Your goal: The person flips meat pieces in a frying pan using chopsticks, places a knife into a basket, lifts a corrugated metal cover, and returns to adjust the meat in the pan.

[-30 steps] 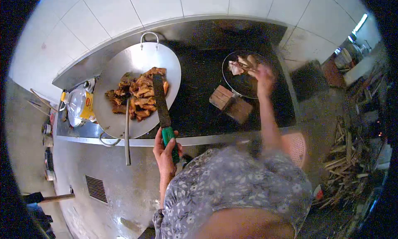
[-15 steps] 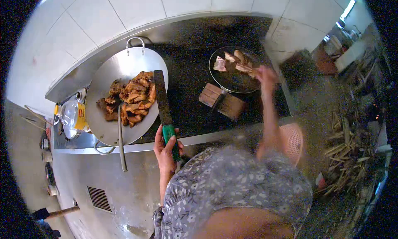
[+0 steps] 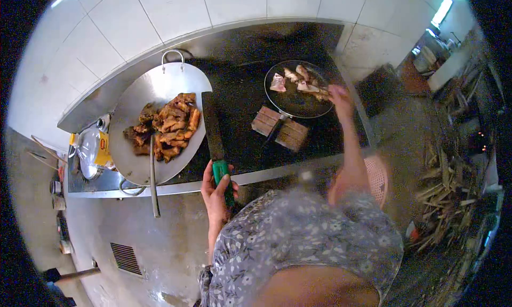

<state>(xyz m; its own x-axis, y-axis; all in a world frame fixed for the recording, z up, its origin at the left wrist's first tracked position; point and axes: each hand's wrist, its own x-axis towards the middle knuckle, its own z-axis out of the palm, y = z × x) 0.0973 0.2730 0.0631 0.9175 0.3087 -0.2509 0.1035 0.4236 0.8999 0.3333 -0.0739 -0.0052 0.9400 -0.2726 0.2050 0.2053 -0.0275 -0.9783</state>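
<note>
My left hand [image 3: 217,190] is wrapped round the green handle of a long dark-bladed tool [image 3: 213,128], whose blade points up beside the wok's right edge. In the large metal wok [image 3: 125,107] lie browned meat pieces [image 3: 173,126] and a long-handled utensil [image 3: 153,182]. My right hand [image 3: 341,99] is at the right rim of a dark frying pan [image 3: 298,107], its fingers together at a piece of meat [image 3: 314,88]. Several paler pieces lie in the pan's upper part.
Reddish bricks [image 3: 280,128] lie under the pan's handle on the dark counter [image 3: 234,78]. A yellow-labelled bottle [image 3: 96,147] stands left of the wok. A pink perforated basket [image 3: 377,182] is below the counter at right, near piled firewood [image 3: 445,200].
My right hand has drawn back from over the pan to its right rim, and the meat pieces there lie differently. The view has shifted, while my left hand keeps hold of the green handle.
</note>
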